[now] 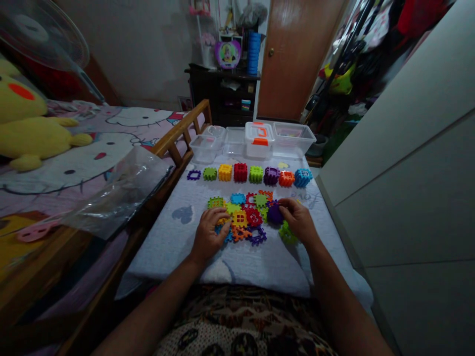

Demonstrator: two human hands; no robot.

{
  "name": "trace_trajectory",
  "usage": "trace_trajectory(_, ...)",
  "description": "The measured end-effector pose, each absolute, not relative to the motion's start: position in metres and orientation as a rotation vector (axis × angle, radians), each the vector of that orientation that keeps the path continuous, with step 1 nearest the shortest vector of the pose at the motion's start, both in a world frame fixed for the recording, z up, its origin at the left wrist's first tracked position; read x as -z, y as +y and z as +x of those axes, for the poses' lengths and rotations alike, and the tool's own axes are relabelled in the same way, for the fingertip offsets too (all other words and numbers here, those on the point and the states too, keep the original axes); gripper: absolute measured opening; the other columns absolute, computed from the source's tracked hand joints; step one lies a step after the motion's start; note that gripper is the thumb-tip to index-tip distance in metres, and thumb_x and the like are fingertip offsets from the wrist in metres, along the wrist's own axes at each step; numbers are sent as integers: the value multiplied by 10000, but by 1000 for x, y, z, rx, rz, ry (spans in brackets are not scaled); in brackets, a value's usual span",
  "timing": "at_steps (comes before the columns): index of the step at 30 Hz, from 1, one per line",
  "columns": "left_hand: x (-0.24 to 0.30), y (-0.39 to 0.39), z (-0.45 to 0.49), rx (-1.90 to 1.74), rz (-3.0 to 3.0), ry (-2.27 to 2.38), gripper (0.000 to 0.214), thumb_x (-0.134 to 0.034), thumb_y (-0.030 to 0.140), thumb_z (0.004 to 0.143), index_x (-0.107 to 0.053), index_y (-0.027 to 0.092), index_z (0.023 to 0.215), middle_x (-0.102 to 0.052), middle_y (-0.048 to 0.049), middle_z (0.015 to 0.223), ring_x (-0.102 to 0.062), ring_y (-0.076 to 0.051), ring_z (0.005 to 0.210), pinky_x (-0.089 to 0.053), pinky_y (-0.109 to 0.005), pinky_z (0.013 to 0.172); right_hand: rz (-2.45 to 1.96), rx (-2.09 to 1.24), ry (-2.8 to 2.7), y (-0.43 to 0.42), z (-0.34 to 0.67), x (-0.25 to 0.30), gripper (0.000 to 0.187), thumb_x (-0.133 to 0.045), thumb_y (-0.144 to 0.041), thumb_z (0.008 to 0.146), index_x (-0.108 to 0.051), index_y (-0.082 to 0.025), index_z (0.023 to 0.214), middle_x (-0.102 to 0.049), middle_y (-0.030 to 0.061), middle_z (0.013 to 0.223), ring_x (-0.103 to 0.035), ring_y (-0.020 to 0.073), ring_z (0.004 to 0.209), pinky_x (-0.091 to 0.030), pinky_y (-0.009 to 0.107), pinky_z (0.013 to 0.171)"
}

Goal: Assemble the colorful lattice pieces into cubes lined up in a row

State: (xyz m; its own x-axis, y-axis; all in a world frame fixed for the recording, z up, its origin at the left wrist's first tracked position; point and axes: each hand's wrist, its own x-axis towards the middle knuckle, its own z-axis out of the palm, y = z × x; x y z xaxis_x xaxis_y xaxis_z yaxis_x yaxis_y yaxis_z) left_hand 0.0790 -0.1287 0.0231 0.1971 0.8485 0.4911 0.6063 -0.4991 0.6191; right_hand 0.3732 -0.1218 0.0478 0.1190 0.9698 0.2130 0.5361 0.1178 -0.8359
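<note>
Flat toothed plastic building tiles lie in a loose mixed pile on the cloth-covered table. My left hand (211, 232) rests at the pile's left edge, thumb and fingers apart around an orange-yellow tile, with a blue tile (227, 236) under the thumb. At the right side, my right hand (297, 217) pinches a dark purple tile (275, 213). Just below it lies a green tile (287, 233). Between the hands are a yellow window tile (239, 218), a red tile (254, 216), an orange tile (241, 234) and a purple frame tile (257, 236).
Behind the pile runs a row of tile stacks sorted by colour, including a red stack (240, 172) and a blue stack (303, 177). Clear plastic bins (293, 141) and a lidded box (259, 141) stand farther back. A wooden bed rail (163, 146) borders the left side.
</note>
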Motion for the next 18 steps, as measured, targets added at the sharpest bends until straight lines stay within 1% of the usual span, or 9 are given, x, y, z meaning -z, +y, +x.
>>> trace_trajectory(4, -22, -128, 78, -1199, 2213, 1377, 126, -561, 288, 926, -659, 224, 974, -671, -65, 1090, -608, -236, 1098, -490, -451, 1012, -1542, -559, -1729, -119, 362, -45, 192, -554, -275, 847, -697, -233, 967, -738, 46, 927, -670, 212, 845, -520, 385, 840)
trace_trajectory(8, -23, -129, 78, -1201, 2210, 1368, 131, -560, 274, 923, -662, 220, 985, -672, -70, 1089, -604, -239, 1099, -489, -454, 1009, -1568, -432, -1833, -123, 369, -43, 200, -537, -235, 872, -694, -239, 996, -717, 57, 980, -652, 220, 900, -510, 383, 856)
trace_trajectory(13, -25, -129, 79, -1177, 2201, 1350, 121, -566, 257, 911, -660, 224, 979, -680, -62, 1078, -616, -238, 1091, -491, -450, 1011, -1629, -174, -1915, -131, 373, -38, 209, -541, -205, 883, -699, -217, 1019, -654, 108, 1013, -591, 268, 975, -489, 435, 912)
trace_trajectory(15, -24, -129, 79, -1199, 2206, 1340, 115, -571, 248, 906, -661, 222, 972, -682, -60, 1071, -620, -234, 1081, -495, -441, 1003, -1657, -108, -1919, -134, 372, -36, 201, -554, -214, 883, -695, -199, 1026, -640, 124, 1032, -573, 286, 999, -482, 458, 932)
trace_trajectory(18, -24, -129, 79, -1247, 2210, 1327, 108, -583, 231, 897, -663, 217, 967, -685, -59, 1061, -625, -229, 1063, -502, -419, 984, -1680, -59, -1912, -139, 372, -32, 208, -566, -245, 890, -682, -177, 1049, -632, 134, 1061, -561, 293, 1026, -474, 461, 947)
